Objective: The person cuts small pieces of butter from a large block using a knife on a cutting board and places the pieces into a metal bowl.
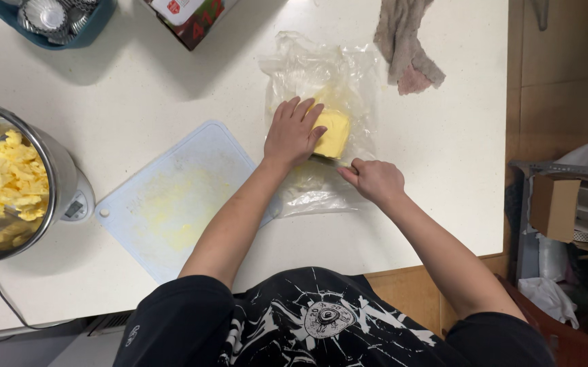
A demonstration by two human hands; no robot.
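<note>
A yellow butter block (335, 133) lies on a clear plastic wrap (328, 75) on the white table (137, 88). My left hand (293, 132) rests on the block's left side, fingers spread over it. My right hand (374, 179) grips a knife (328, 161) by the handle, its blade lying along the near edge of the block. A pale blue cutting board (171, 204) smeared with butter lies to the left, under my left forearm.
A steel bowl (56, 170) holding butter pieces stands on a scale (79, 204) at the left edge. A teal tray of foil cups (49, 17), a carton (188, 17) and a cloth (406, 47) lie at the back. A rack of white dishes (579, 197) stands off the table to the right.
</note>
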